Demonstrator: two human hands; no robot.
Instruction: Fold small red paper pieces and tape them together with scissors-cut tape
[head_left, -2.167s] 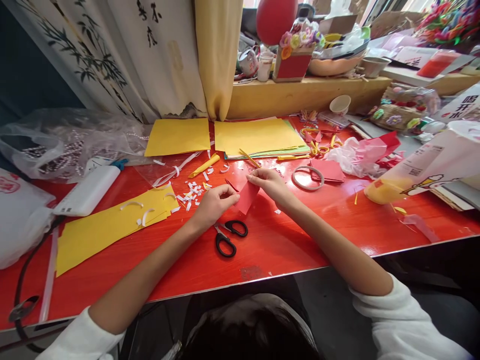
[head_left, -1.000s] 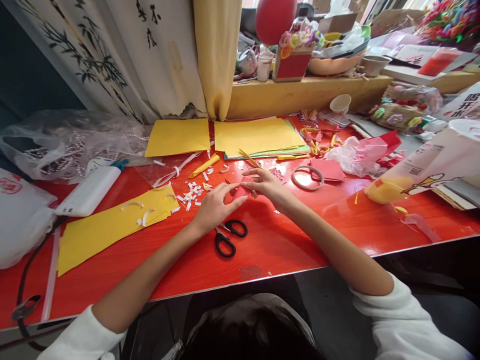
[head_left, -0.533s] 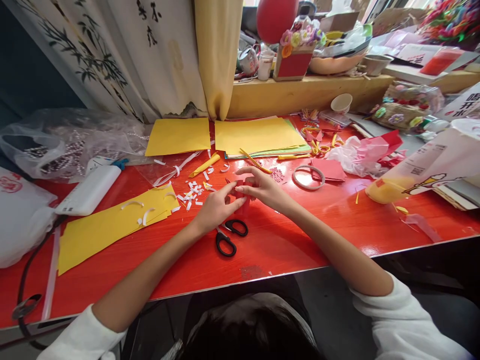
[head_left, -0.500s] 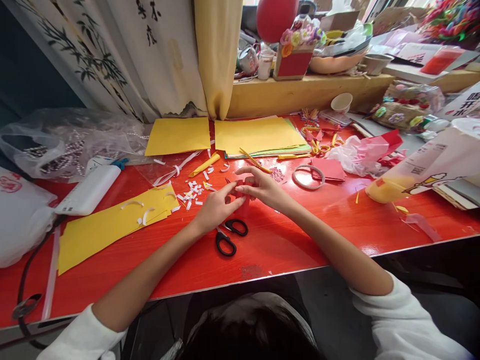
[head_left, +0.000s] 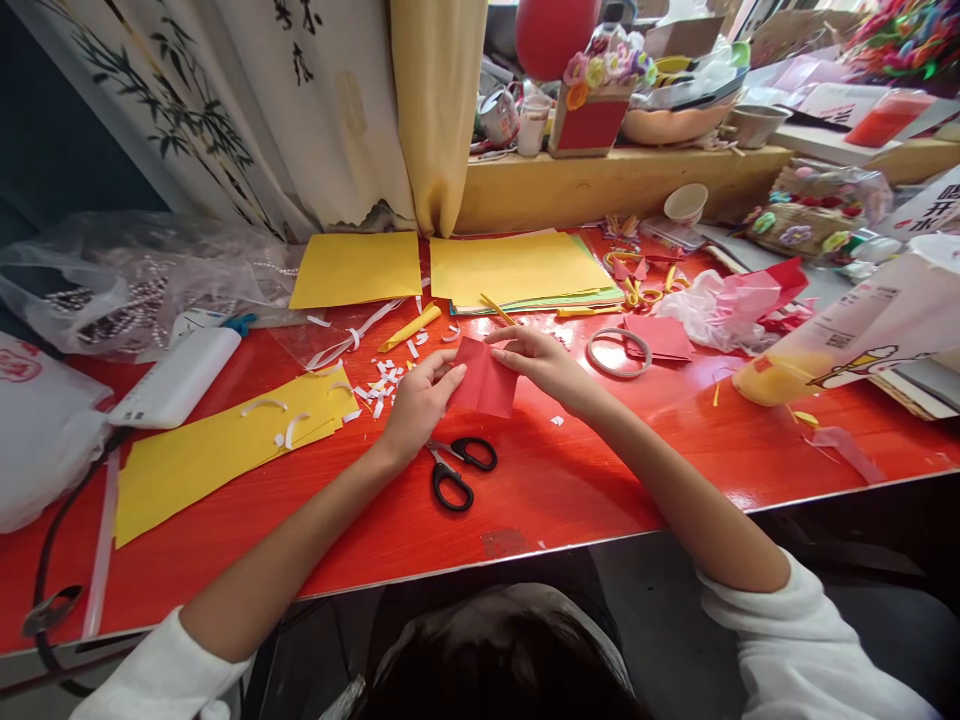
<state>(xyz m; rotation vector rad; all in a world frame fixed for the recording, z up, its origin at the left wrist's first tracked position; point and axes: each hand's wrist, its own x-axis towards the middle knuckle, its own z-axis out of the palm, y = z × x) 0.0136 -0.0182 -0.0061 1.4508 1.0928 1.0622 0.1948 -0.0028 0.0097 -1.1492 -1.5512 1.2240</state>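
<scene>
Between my hands is a small red sheet of paper (head_left: 484, 378), opened out with a crease down its middle. My left hand (head_left: 421, 402) pinches its left edge between thumb and fingers. The upper right edge is gripped by my right hand (head_left: 546, 368). Just below the paper, black-handled scissors (head_left: 456, 470) lie on the table, their blades partly hidden by my left hand. White paper snippets (head_left: 384, 385) are scattered left of the paper. A rolled yellow paper (head_left: 409, 328) lies behind my left hand.
Yellow sheets (head_left: 517, 270) lie at the back of the red table (head_left: 585, 490), and yellow strips (head_left: 225, 450) at the left. A tape ring (head_left: 619, 353) and red paper squares (head_left: 661, 338) are at right, near a drink cup (head_left: 817, 335). A power strip (head_left: 180, 375) sits left.
The red paper, folded small between my fingers before, is now spread open. My hands have moved apart, the left one leftward and the right one slightly rightward.
</scene>
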